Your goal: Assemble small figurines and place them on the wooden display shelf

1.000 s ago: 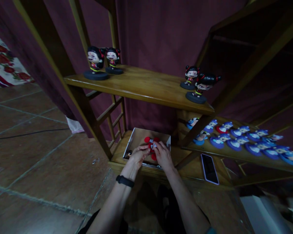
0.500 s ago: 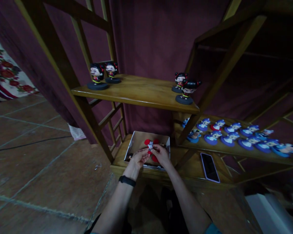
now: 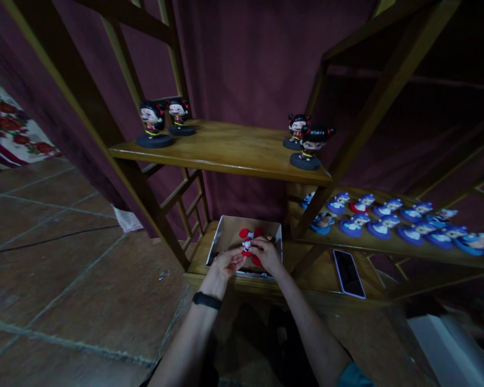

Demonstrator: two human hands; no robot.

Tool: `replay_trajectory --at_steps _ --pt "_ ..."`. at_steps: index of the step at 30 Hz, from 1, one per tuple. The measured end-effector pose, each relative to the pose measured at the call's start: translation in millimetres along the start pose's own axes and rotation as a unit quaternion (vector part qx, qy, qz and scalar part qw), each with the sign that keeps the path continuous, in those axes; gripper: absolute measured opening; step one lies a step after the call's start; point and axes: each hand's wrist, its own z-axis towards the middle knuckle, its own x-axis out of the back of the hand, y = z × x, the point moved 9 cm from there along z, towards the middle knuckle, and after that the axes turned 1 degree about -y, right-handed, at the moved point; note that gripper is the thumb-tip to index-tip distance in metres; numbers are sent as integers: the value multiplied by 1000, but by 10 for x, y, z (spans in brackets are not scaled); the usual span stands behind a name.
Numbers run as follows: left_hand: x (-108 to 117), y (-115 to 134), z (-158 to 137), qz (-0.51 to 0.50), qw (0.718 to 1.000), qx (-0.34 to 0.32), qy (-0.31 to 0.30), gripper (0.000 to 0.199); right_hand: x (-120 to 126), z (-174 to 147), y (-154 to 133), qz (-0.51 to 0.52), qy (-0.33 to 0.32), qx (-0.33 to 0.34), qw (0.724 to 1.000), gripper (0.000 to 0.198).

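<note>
The figurine [image 3: 246, 246] has shifted toward the box's left edge [image 3: 216, 236], bare cardboard [image 3: 229, 234] between.

Looks like an indoor display corner; cannot be pinned down as shop or home. Shown by open wooden shelving [image 3: 141, 200] set out for show, with black-haired figurines [image 3: 152, 124] paired near the left and right ends of the upper shelf [image 3: 229, 145] and blue-and-purple figurines [image 3: 383, 228] lined in two rows along the right-hand shelf [image 3: 342, 243]. Backed by a plum curtain [image 3: 242, 75], above brown tiled floor [image 3: 84, 258].
</note>
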Motion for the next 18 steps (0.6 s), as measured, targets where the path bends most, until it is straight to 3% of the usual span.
replay_trajectory --at_steps 6,9,13,18 --pt "87 0 18 14 999 -10 27 9 -60 -44 55 -2 22 1 1000 15" --pt "83 22 18 13 999 -14 26 9 -60 -62 152 82 54 -40 994 20" --pt "60 31 -24 -15 1000 -22 9 5 -121 -155 277 259 70 -127 955 36" --pt "57 66 -97 -24 997 -70 -4 11 -255 -245 291 350 38 -180 918 39"
